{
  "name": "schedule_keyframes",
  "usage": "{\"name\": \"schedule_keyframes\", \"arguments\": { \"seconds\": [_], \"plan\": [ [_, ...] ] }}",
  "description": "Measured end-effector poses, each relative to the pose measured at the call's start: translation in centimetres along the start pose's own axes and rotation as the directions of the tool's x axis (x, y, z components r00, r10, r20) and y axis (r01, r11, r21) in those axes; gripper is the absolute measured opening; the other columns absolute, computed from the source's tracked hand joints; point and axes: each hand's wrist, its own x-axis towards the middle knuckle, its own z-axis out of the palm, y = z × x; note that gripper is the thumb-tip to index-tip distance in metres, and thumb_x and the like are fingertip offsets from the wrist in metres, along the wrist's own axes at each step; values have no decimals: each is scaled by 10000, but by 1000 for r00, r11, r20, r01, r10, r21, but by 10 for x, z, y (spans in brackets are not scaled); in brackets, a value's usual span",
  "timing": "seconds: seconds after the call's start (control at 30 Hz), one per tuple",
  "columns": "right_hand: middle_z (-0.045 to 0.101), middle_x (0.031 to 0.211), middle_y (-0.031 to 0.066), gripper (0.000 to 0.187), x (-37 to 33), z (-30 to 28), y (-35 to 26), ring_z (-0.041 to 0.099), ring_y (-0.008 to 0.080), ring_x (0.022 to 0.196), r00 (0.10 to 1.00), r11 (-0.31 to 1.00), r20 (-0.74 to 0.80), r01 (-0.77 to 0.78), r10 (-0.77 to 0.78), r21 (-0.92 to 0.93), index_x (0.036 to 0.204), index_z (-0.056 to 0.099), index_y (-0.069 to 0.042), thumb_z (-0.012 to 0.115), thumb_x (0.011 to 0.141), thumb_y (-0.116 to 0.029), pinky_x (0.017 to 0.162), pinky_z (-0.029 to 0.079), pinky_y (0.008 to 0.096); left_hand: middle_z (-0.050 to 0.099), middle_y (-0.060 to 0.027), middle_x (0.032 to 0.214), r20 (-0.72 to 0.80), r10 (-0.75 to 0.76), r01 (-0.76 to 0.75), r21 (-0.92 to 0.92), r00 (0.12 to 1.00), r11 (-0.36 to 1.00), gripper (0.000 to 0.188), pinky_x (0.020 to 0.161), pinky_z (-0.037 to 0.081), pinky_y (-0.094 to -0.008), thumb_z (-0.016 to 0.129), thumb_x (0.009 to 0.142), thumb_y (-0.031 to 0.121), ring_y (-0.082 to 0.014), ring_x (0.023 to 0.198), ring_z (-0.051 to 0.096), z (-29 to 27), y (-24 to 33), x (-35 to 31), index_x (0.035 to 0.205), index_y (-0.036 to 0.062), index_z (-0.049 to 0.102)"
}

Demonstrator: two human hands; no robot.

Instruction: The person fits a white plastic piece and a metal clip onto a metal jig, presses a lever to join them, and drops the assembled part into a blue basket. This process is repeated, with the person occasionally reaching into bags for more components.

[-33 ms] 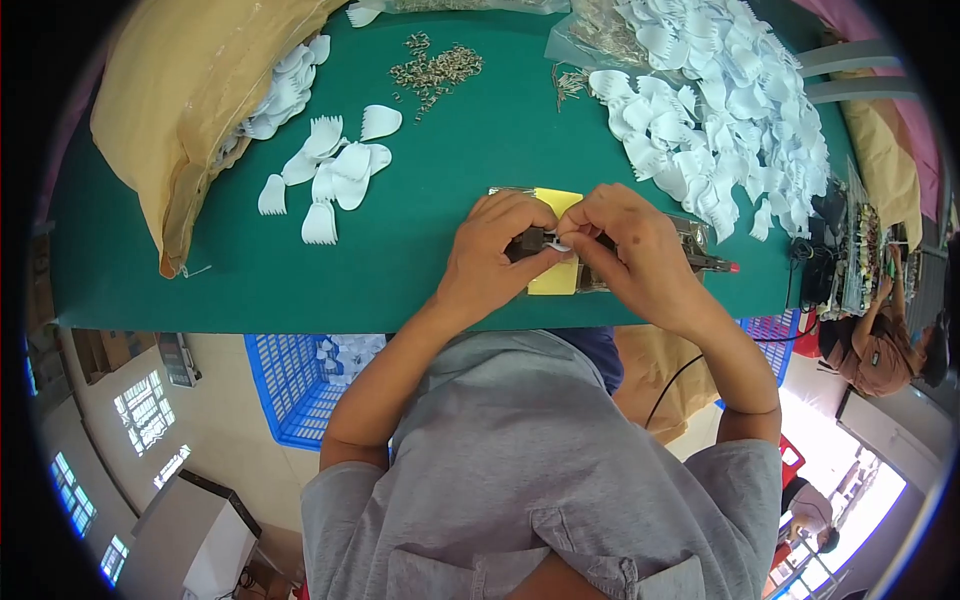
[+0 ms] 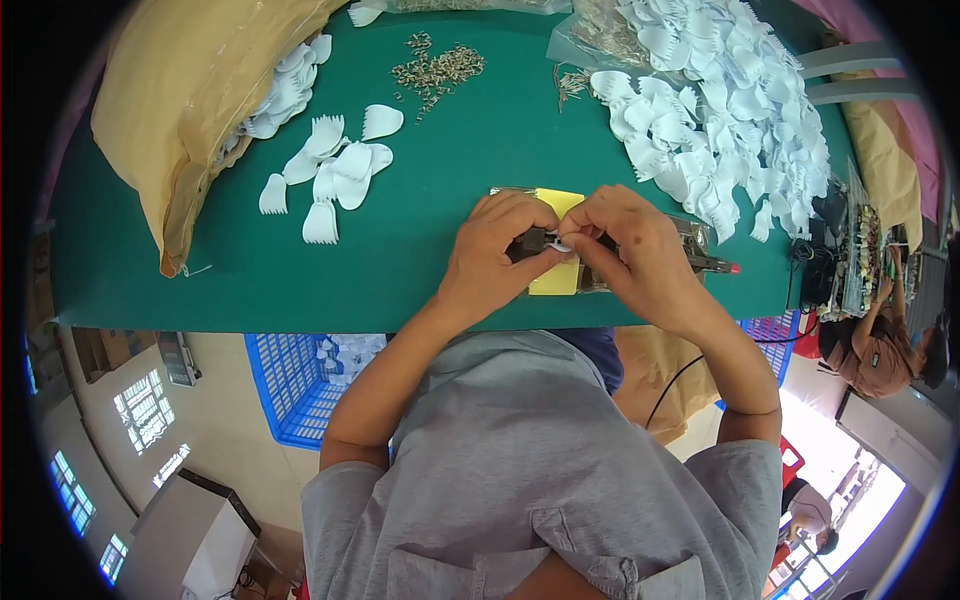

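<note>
My left hand and my right hand meet near the table's front edge, over a yellow plate on a metal fixture. A dark block sits under the left fingers. Closed, the left thumb and forefinger hold a small white plastic piece, mostly hidden by the fingers. The right thumb and forefinger are pinched together right at that piece. What lies between those right fingertips is too small and covered to make out.
A large heap of white toothed plastic pieces fills the far right. Several similar pieces lie at left, beside a brown sack. Small metal parts are piled behind. A blue basket stands below the green table's edge.
</note>
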Motion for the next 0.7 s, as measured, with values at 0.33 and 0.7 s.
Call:
{"name": "schedule_keyframes", "arguments": {
  "seconds": [0.33,0.7],
  "plan": [
    [650,819,45,227,-1,11,-2,619,153,694,979,937,-68,-163,193,309,1054,630,-31,767,878,10,665,495,300,697,-67,991,12,-22,21,29,1000,999,292,925,491,-386,890,790,138,-274,987,659,-2,1,0,988,79,684],
    [670,867,-16,252,16,-14,21,606,52,798,941,841,258,-317,220,439,1135,637,-26,764,918,-15,746,484,237,710,-64,1015,58,-38,38,7,998,999,269,915,500,-366,889,800,87,-243,995,656,-4,6,1,1003,74,712]
  ]
}}
